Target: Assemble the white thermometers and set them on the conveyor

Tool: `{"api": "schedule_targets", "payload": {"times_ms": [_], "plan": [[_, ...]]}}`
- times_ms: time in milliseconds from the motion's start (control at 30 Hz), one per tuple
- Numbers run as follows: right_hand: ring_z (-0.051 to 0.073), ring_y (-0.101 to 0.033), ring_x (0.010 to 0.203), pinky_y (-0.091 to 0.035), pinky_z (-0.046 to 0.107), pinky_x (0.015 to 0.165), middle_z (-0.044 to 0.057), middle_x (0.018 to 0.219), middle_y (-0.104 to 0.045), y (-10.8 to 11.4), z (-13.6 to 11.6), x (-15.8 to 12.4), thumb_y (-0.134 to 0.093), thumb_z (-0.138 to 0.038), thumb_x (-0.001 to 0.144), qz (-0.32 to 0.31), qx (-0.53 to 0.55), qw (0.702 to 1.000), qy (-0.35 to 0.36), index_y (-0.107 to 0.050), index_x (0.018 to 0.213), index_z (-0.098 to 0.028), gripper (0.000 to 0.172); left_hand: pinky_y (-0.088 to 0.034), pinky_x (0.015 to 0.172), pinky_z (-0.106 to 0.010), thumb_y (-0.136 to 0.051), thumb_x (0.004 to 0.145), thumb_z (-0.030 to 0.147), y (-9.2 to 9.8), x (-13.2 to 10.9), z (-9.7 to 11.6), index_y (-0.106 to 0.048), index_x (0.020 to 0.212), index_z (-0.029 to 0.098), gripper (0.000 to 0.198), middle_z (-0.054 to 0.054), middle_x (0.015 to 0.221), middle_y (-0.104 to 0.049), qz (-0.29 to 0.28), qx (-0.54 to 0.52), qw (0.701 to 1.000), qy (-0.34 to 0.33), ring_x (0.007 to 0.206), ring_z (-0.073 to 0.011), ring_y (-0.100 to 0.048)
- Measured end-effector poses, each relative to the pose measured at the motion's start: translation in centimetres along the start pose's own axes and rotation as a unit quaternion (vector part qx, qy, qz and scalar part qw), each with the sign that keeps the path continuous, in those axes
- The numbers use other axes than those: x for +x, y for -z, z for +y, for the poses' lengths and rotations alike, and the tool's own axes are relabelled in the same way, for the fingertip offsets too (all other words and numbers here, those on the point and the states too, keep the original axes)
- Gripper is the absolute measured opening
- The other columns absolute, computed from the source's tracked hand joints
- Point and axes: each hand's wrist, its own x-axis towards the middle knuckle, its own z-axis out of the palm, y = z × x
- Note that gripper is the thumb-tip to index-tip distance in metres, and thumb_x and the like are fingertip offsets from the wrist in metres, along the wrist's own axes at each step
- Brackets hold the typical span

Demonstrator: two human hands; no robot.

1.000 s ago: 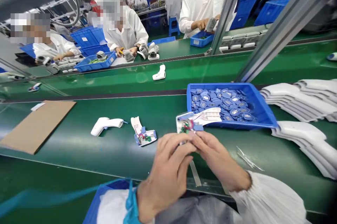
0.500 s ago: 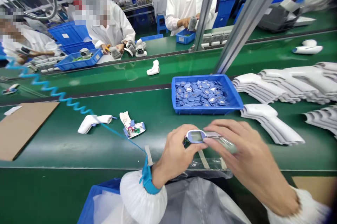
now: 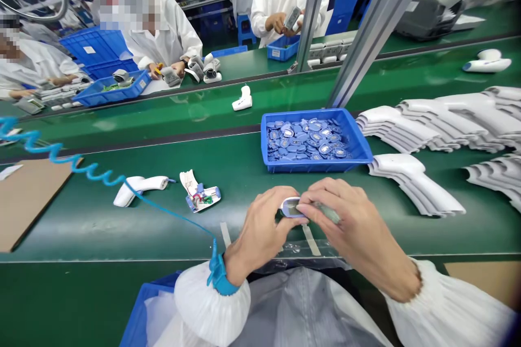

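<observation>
**Factory line, close work under my view**

Green conveyor surface (image 3: pixel 240 233) runs across my view, with co-workers (image 3: pixel 163 37) in white coats beyond a metal frame (image 3: pixel 378 26). My left hand (image 3: pixel 260 227) and right hand (image 3: pixel 354 222) meet just below a blue tray (image 3: pixel 313 166) of blue discs (image 3: pixel 303 140), their fingers closed on a white-and-blue display housing (image 3: pixel 291 207) held between them. A coiled blue cord (image 3: pixel 81 168) runs to my wrist strap (image 3: pixel 217 276). An opened thermometer (image 3: pixel 200 195) lies left; white shells (image 3: pixel 411 184) stack right.
</observation>
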Motion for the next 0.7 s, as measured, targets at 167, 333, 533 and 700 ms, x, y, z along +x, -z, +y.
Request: {"api": "schedule_targets", "payload": {"times_ms": [167,333,533,700], "plan": [[0.018,-0.052,0.069,-0.030,0.036,0.068,0.003,0.077,-0.064,2.0,-1.1,-0.6,-0.039,-0.038,0.106,0.049,-0.095,0.994,0.008,-0.061,0.079,-0.023,0.038,-0.048,0.081,-0.036,-0.061,0.096,0.024,-0.5,0.1,-0.9,-0.061,0.101,0.023,0.005,-0.005,0.100,-0.070,0.028,0.131,0.990,0.035,0.090,-0.0227,-0.064],[0.023,-0.055,0.070,-0.029,0.035,0.059,0.008,0.078,-0.064,0.9,6.7,-4.3,-0.035,-0.052,0.103,0.011,-0.173,0.979,-0.103,-0.058,0.079,-0.023,0.044,-0.049,0.064,-0.028,-0.064,0.093,0.034,0.0,0.2,-2.0,-0.059,0.107,0.020,0.021,-0.007,0.100,-0.070,0.021,-0.185,0.962,0.201,0.082,-0.0189,-0.068],[0.038,-0.061,0.089,-0.045,0.048,0.064,0.018,0.101,-0.064,1.1,14.4,-8.3,-0.043,-0.072,0.088,0.107,-0.246,0.932,-0.244,-0.065,0.107,-0.024,0.056,-0.042,0.054,-0.022,-0.081,0.076,0.044,0.8,0.6,-1.8,-0.066,0.106,0.012,0.047,-0.010,0.091,-0.073,-0.042,-0.363,0.883,0.294,0.072,-0.0196,-0.071],[0.048,-0.060,0.092,-0.038,0.049,0.057,0.027,0.106,-0.067,4.2,19.2,-7.0,-0.049,-0.074,0.083,0.095,-0.357,0.874,-0.317,-0.075,0.103,-0.021,0.062,-0.042,0.058,-0.021,-0.083,0.076,0.048,0.4,0.8,-1.7,-0.066,0.108,0.012,0.051,-0.009,0.092,-0.072,-0.045,-0.366,0.874,0.316,0.074,-0.0171,-0.069]]}}
